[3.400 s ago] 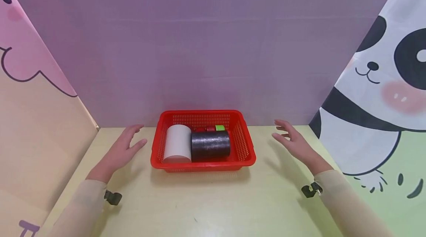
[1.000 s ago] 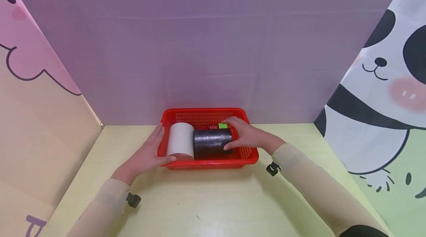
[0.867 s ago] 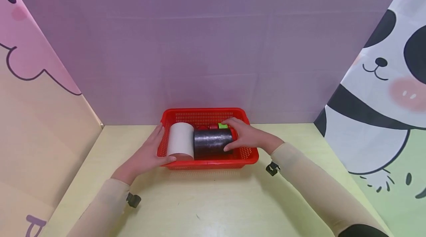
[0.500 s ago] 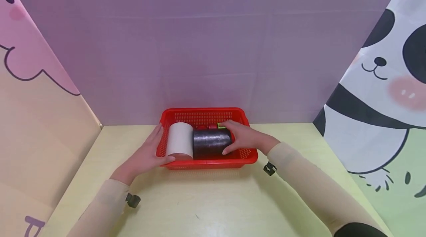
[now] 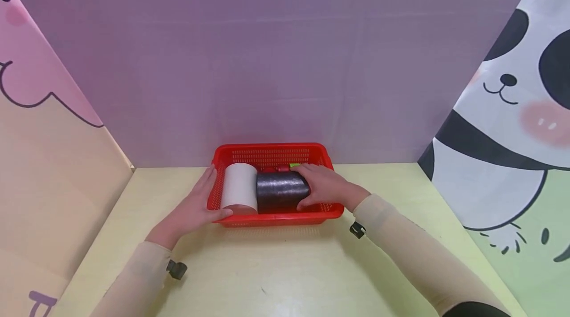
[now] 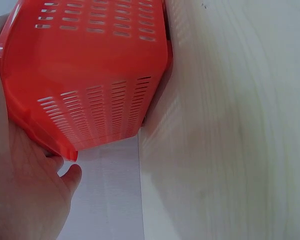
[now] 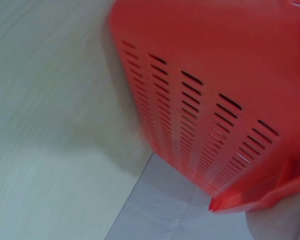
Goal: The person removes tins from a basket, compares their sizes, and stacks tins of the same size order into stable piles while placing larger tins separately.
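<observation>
In the head view a red plastic basket (image 5: 276, 219) stands on the table with a white cylinder (image 5: 240, 186) and a shiny black cylinder (image 5: 281, 189) inside. My left hand (image 5: 193, 208) holds the basket's left rim, thumb along the front edge and fingers on the left side. The left wrist view shows that hand (image 6: 27, 185) wrapped at the rim, outside the slotted wall. My right hand (image 5: 325, 186) reaches over the right rim and grips the black cylinder's right end, thumb in front, fingers behind. The right wrist view mostly shows the basket's outer wall (image 7: 190, 115).
Behind the black cylinder lie small red pieces (image 5: 281, 168) and a bright green piece (image 5: 294, 164), partly hidden. The pale wooden table (image 5: 267, 267) spreads in front. A purple backdrop (image 5: 276, 69) rises close behind the basket.
Both hands came in from the sides to the basket; the left took its rim. Over the last second the right hand shifted slightly left and closed onto the black cylinder's end.
</observation>
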### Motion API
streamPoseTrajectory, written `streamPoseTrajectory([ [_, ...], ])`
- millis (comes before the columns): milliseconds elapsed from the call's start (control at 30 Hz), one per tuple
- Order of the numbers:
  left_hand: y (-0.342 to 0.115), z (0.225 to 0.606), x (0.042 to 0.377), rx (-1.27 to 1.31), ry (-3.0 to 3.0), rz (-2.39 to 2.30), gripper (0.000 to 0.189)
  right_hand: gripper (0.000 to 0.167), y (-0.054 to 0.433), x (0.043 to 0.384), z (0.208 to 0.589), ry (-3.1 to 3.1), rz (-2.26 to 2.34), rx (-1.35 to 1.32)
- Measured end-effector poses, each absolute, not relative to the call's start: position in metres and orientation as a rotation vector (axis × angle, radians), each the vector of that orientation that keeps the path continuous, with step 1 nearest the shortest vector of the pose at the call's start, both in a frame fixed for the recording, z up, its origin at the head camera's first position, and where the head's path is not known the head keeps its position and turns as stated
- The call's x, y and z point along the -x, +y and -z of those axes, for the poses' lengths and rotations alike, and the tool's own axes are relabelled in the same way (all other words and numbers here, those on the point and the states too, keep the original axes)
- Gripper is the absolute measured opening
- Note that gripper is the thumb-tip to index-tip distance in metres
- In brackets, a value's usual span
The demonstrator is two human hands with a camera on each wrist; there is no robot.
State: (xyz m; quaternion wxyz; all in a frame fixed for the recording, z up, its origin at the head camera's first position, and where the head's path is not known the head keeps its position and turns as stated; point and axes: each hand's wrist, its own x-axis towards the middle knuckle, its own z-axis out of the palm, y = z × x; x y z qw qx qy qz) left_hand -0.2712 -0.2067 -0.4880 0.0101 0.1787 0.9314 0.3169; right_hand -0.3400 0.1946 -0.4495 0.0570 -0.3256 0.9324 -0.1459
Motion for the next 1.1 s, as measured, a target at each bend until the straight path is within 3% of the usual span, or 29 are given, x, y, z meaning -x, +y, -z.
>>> streamPoseTrajectory([
  [400,-0.2078,0.4896,0.2707,-0.552,2.896,-1.002,0.135,0.097,0.1937,0.3395,0.4520,2.846,0.447,0.971],
  [700,-0.2093,0.4905,0.2720,-0.569,2.895,-1.016,0.134,0.101,0.1979,0.3433,0.4550,2.858,0.539,0.986],
  [1100,-0.2075,0.4868,0.2699,-0.563,2.897,-1.002,0.134,0.101,0.2019,0.3402,0.4523,2.784,0.859,0.945],
])
